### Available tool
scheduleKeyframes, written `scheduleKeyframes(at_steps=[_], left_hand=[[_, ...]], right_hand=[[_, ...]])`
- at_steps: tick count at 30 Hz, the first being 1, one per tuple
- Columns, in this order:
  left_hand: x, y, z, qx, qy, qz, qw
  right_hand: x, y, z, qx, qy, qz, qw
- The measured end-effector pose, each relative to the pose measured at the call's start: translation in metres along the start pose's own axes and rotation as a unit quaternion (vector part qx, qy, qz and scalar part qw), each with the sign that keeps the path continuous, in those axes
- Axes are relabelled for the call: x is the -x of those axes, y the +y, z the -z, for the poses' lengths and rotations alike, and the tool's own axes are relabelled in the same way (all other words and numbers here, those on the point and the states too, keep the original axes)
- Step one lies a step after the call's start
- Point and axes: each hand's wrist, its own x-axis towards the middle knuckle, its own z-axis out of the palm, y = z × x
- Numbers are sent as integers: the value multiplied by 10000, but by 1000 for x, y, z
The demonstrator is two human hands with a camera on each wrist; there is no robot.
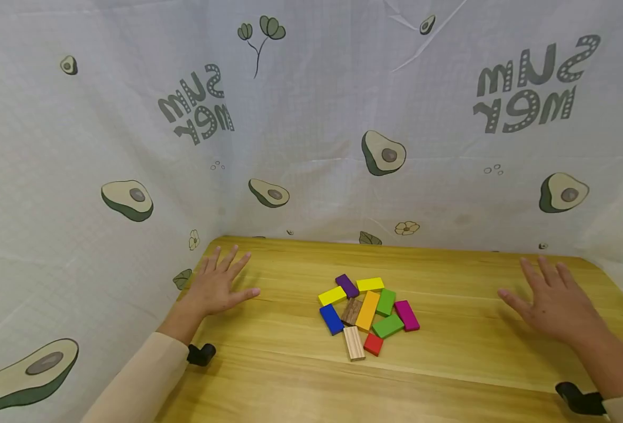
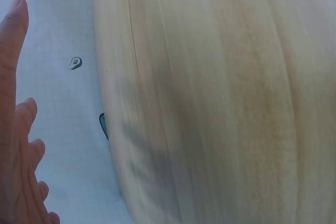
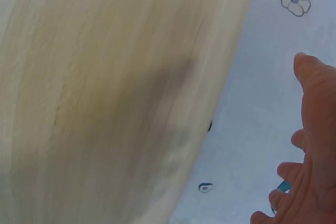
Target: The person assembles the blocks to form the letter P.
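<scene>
Fingers spread, my left hand (image 1: 218, 289) hovers over the left side of the table and holds nothing. On the far right my right hand (image 1: 555, 302) is likewise spread, with nothing in it. Between them, well away from both, lies a loose cluster of small blocks. It includes a purple block (image 1: 347, 285), a blue block (image 1: 331, 319), an orange block (image 1: 367, 311), a magenta block (image 1: 407, 315), a red block (image 1: 373, 344), a dark brown wooden block (image 1: 351, 311) and a pale wooden block (image 1: 354, 343). Two yellow blocks (image 1: 370, 285) and two green blocks (image 1: 388, 325) lie among them.
The wooden table (image 1: 269, 376) has rounded far corners. A white cloth (image 1: 311, 117) printed with avocados and lettering hangs behind it and along the left side. Black straps (image 1: 201, 355) show at both wrists.
</scene>
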Motion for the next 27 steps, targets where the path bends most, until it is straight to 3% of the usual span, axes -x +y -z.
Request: scheduleKeyframes(at_steps=[4,10,17,27], left_hand=[[-2,3,-3,71,-5,-36,10000],[-6,13,-6,331,-81,-119,9993],[-12,31,-9,502,-100,-340,9981],[-21,61,-16,618,-296,-625,9957]], right_hand=[[0,-8,2,-96,66,73,9999],[-2,-30,3,-223,391,500,9977],[-4,-76,9,-445,662,869,9930],[-3,-148,14,-793,461,1054,9902]])
